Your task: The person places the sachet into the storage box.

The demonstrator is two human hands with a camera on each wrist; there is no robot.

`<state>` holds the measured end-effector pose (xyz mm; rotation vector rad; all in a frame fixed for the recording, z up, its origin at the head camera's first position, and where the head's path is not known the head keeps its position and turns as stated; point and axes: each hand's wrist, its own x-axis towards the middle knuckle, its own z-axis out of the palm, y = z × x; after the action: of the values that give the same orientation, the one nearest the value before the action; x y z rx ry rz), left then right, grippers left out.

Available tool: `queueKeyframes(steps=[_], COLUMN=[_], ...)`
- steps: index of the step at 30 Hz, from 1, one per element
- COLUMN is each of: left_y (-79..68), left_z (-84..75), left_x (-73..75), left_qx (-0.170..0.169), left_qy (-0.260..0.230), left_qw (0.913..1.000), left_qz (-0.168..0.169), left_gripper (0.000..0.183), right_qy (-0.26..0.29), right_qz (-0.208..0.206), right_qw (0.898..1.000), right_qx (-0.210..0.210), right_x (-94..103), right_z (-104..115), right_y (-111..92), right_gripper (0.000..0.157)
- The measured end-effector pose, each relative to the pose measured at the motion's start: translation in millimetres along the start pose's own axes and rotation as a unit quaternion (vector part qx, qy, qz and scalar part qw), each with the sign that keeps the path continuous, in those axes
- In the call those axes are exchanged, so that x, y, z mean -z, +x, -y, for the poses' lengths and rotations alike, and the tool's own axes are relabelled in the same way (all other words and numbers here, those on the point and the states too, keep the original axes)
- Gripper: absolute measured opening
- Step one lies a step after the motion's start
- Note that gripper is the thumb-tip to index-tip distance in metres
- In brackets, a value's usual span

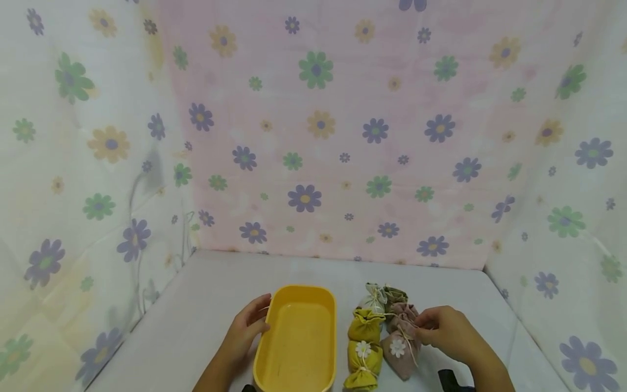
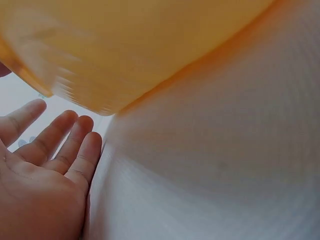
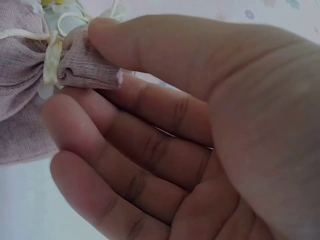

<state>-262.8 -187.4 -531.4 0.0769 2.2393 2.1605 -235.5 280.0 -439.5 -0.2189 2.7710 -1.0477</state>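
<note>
A yellow plastic tray lies on the white table in front of me. My left hand is at its left side, thumb by the rim; in the left wrist view its fingers are loosely extended below the tray's wall. To the tray's right, small drawstring pouches stand in two columns. My right hand pinches the gathered neck of a mauve pouch between thumb and fingers, near its cream ribbon. Another mauve pouch adjoins it, and a white flower decorates the front one.
Left of the mauve pouches are a mustard pouch and another mustard pouch with a white flower. Behind them sit a pale pouch and an olive pouch. Flower-printed curtains enclose the table's back and sides.
</note>
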Motion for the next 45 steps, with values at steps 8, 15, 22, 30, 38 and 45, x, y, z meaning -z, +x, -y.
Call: queueKeyframes(steps=[8,15,22,30,38,45], left_y=[0.6,-0.4,3.1,6.3,5.8,4.0], left_z=[4.9,10.0,10.6,7.8,7.3,6.9], left_x=[0.9,4.2,4.0,2.3,0.2,1.5], left_qx=[-0.005,0.001,-0.016,-0.015,-0.007,0.001], left_qy=[-0.004,-0.002,-0.009,-0.015,-0.021,-0.02], left_qw=[0.9999,0.9998,0.9995,0.9995,0.9997,0.9996], left_qz=[0.012,0.02,0.026,0.023,0.014,0.018], left_gripper=[0.062,0.062,0.061,0.062,0.06,0.06], right_qy=[-0.003,0.004,0.009,0.022,0.004,0.01], right_qz=[-0.018,-0.006,0.011,0.024,-0.011,-0.055], right_qw=[0.999,1.0,1.0,0.998,0.998,0.995], right_qx=[-0.03,-0.006,0.019,0.054,0.069,0.085], right_x=[-4.7,-7.1,-2.2,4.8,9.5,12.6], right_z=[4,3,3,10,17,28], right_y=[1,-1,-4,-5,-12,-24], right_gripper=[0.013,0.011,0.014,0.012,0.009,0.011])
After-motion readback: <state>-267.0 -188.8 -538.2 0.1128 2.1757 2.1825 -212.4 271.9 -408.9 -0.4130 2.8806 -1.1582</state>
